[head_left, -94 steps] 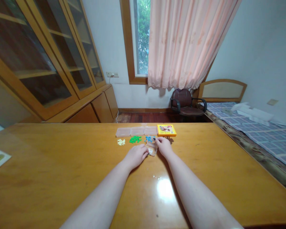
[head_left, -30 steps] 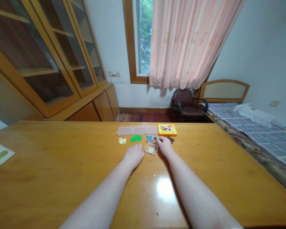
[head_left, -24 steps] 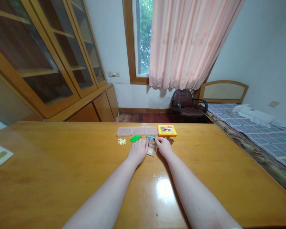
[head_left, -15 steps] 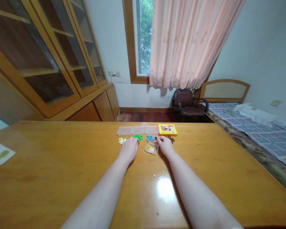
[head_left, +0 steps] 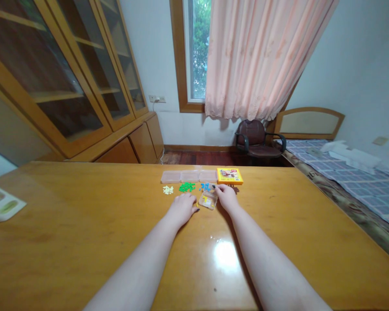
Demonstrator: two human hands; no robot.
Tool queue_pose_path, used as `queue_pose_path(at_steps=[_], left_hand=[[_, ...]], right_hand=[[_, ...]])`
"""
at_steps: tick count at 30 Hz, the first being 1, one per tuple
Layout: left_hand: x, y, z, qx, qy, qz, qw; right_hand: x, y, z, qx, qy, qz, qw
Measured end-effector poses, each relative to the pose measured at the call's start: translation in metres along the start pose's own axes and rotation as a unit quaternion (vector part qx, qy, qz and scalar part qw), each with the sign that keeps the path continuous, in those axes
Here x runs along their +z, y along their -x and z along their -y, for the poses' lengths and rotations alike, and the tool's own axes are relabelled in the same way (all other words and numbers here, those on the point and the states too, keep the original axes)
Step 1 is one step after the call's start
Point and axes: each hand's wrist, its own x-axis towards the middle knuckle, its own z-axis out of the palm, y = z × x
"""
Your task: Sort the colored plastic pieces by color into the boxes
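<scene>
A small clear plastic box [head_left: 208,206] stands with its lid raised and a few yellow pieces [head_left: 205,199] inside. My right hand [head_left: 227,197] pinches the box's lid at its right side. My left hand [head_left: 182,210] lies low over the table left of the box, thumb and forefinger apart around a loose yellow piece [head_left: 197,204]; whether they touch it is too small to tell. Beyond the hands are a pile of green pieces [head_left: 187,187], blue pieces [head_left: 205,187], cream pieces [head_left: 168,190] and brown pieces [head_left: 236,190], partly hidden by my right hand.
Three clear trays [head_left: 171,176] stand in a row behind the piles, beside a yellow printed box [head_left: 230,176]. A white object [head_left: 4,203] lies at the left of the wooden table [head_left: 100,207]. Past the table's far edge is a chair [head_left: 254,138].
My left hand has moved from beside the green pile towards me and right, to the loose yellow piece. My right hand stays on the box. The view has shifted slightly.
</scene>
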Motion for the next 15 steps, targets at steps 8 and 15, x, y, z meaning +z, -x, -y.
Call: queue_pose_path(at_steps=[8,15], left_hand=[[0.0089,-0.004,0.0038,-0.02,0.019,-0.002,1.0],[0.0086,-0.0065,0.0008,-0.031,0.041,-0.044,0.998]], right_hand=[[0.0018,-0.0009,-0.0028,-0.008,-0.007,0.0,1.0],[0.0045,-0.0003,-0.0034,-0.016,0.0,0.004,1.0]])
